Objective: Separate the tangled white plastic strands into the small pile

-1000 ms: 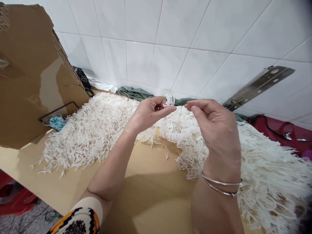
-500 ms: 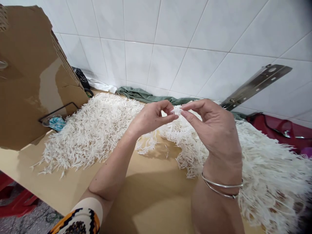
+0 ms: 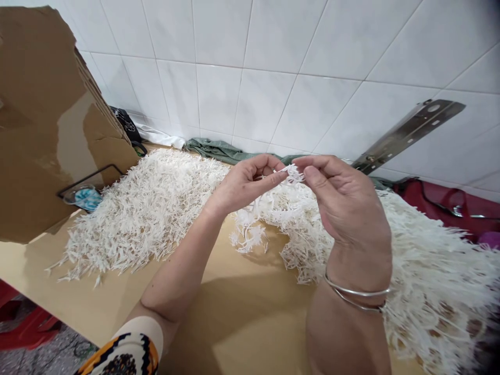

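Observation:
Thin white strands with short frayed tips (image 3: pixel 295 173) stretch between my two hands above the table. My left hand (image 3: pixel 250 182) pinches one end between thumb and fingers. From the other side my right hand (image 3: pixel 344 192), with silver bangles at its wrist, has thumb and forefinger closed at the strands. A connected strand (image 3: pixel 250 237) hangs below my left hand. Beside my left forearm lies a broad pile of short white pieces (image 3: pixel 152 208). A looser heap of long white strands (image 3: pixel 437 281) spreads behind and right of my right hand.
A large cardboard box (image 3: pixel 39 130) stands at the left, a wire holder with a clear cup (image 3: pixel 86 198) against it. Green cloth (image 3: pixel 219 150) runs along the tiled wall. A metal bracket (image 3: pixel 410 135) juts out at the right, above a red bag (image 3: pixel 441 205). Red stools (image 3: pixel 31 328) stand lower left.
My hands have drawn slightly apart, and more of the white strands shows between the fingertips. The strand hanging below has shifted right.

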Tool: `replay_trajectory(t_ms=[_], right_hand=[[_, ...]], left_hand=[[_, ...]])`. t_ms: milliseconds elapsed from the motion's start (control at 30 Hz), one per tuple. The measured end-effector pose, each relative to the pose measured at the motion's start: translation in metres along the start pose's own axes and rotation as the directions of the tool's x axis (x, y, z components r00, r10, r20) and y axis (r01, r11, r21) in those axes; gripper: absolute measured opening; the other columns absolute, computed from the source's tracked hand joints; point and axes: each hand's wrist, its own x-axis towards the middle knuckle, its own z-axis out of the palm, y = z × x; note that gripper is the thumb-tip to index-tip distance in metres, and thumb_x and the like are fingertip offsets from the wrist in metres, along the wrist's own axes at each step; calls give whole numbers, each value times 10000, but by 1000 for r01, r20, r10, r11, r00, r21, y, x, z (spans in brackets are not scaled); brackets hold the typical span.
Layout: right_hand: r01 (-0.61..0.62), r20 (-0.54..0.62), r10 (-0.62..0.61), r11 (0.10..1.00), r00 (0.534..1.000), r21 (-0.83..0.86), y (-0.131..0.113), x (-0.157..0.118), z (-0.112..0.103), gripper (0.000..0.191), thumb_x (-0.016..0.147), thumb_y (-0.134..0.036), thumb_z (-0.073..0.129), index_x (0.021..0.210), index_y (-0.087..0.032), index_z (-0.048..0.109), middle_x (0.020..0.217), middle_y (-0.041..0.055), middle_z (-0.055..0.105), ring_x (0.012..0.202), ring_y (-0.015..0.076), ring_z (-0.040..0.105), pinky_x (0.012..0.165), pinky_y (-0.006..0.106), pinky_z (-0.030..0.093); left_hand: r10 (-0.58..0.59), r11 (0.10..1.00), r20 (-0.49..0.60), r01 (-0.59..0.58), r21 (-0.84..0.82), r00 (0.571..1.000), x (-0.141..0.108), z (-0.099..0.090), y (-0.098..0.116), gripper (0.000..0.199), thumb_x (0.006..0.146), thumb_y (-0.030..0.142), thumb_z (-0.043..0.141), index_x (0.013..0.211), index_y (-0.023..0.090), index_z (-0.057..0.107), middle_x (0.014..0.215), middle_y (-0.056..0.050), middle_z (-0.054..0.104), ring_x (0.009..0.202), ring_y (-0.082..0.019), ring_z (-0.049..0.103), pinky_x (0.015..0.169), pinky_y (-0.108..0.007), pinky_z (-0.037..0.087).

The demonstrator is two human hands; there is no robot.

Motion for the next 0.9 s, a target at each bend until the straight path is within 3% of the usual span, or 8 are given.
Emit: replay_trajectory(t_ms=[100,233,400,467,600,733,800,900], right_hand=[[19,19,-17,996,1000,-85,0,-2,2,124,941,-367,767,1034,-286,780,951,10,771,911,185,720,881,383,609],[65,-105,-78,990,991,-121,2,-2,10,59,902,-273,787,892,-273,730,872,-13,743,886,193,723,941,433,608],[97,-143,-104,994,984,-56,6,2,16,102,917,-314,769,880,-283,679,802,-14,691,750,169,665,731,357,598],[70,-116,-76,996,990,-57,6,2,13,97,922,-321,755,900,-271,675,799,-17,691,736,158,660,703,338,583],[11,-24,-16,979,1000,-203,-3,-3,-1,41,912,-283,731,904,-252,705,860,-5,747,849,186,714,857,401,595],[20,6,-20,929,1000,-369,-8,-6,-5,16,903,-257,713,908,-241,714,979,38,792,951,224,733,943,446,586],[44,-44,-60,953,997,-300,-3,-4,2,29,934,-263,672,917,-241,679,1011,45,779,975,219,737,954,441,587],[61,-208,-71,997,976,-53,12,4,14,69,986,-315,633,954,-253,639,974,22,732,963,190,738,980,430,590]], left_hand=[[-9,997,5,9,77,1000,0,1,-2,312,944,503,743,949,207,645,685,56,419,613,-82,335,551,-265,263],[-85,992,-5,85,95,996,0,2,-3,315,960,506,710,988,194,679,672,56,403,603,-81,315,547,-265,232],[-61,998,114,58,30,992,0,5,0,365,938,550,726,921,185,717,695,45,393,624,-84,310,573,-281,229],[-77,997,79,74,38,994,0,8,-1,368,912,564,750,907,198,722,668,54,360,607,-86,290,560,-285,203],[-89,981,-60,98,168,994,0,13,-5,331,902,524,747,838,201,712,650,48,434,612,-87,332,567,-274,236],[-63,965,-67,78,249,996,0,15,-7,274,910,428,712,788,186,680,684,36,525,638,-84,392,600,-265,289],[-73,967,-2,71,244,997,-1,17,-5,248,913,398,698,791,182,680,689,36,550,622,-78,392,596,-267,289],[-111,968,156,71,239,982,-4,24,-2,213,901,373,702,813,179,693,685,42,568,606,-73,400,595,-263,308]])
